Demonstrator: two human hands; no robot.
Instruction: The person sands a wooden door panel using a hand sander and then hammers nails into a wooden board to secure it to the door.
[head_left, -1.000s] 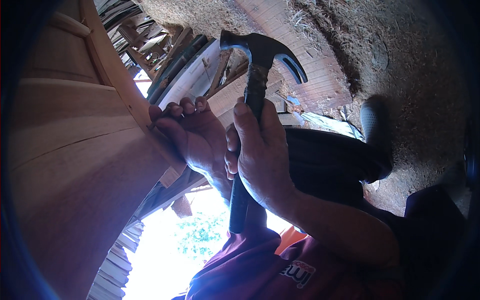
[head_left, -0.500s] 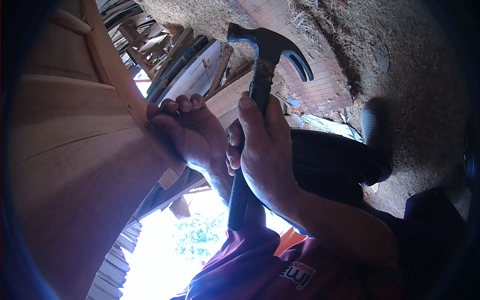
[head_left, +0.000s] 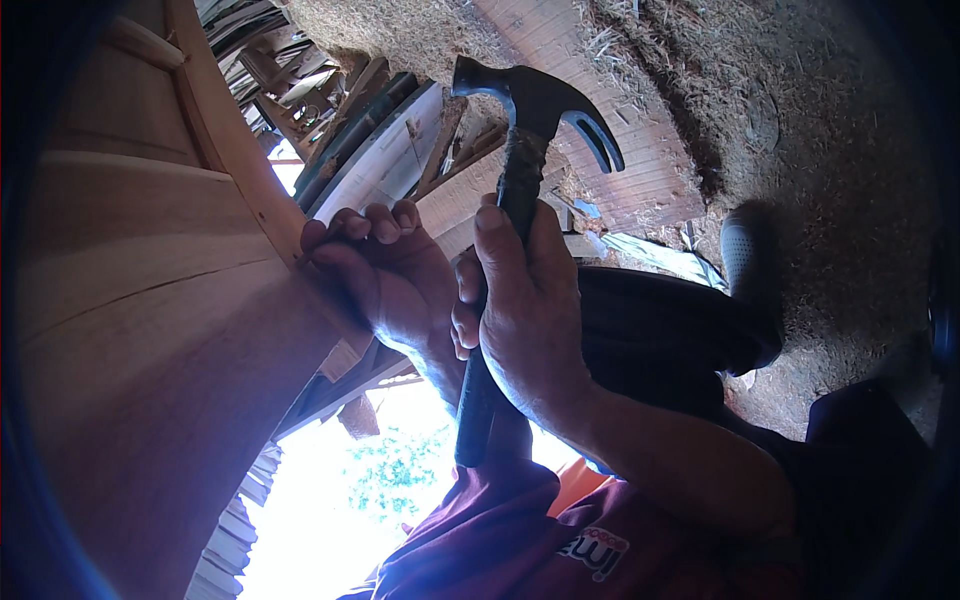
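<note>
A black claw hammer (head_left: pixel 540 100) is gripped in my right hand (head_left: pixel 535 310), its fingers wrapped round the dark handle. The head stands above the hand, with the curved claw toward the right and the striking face toward the left. My left hand (head_left: pixel 395 275) is against the edge of a large wooden panel (head_left: pixel 150 290). Its fingers are curled, with thumb and forefinger together at that edge. Whatever is between those fingertips, if anything, is too small or hidden to make out. A crack runs across the panel's lower part.
Scrap boards and a pale plank (head_left: pixel 385 150) lie piled beyond my left hand. A flat wooden board (head_left: pixel 640 170) rests on the ground amid sawdust and shavings (head_left: pixel 820 120). A grey perforated shoe (head_left: pixel 745 250) is at the right. Bright daylight enters at the lower left.
The hammer head has dropped slightly, tipping a little with my right hand. My left fingers have shifted slightly at the panel's edge.
</note>
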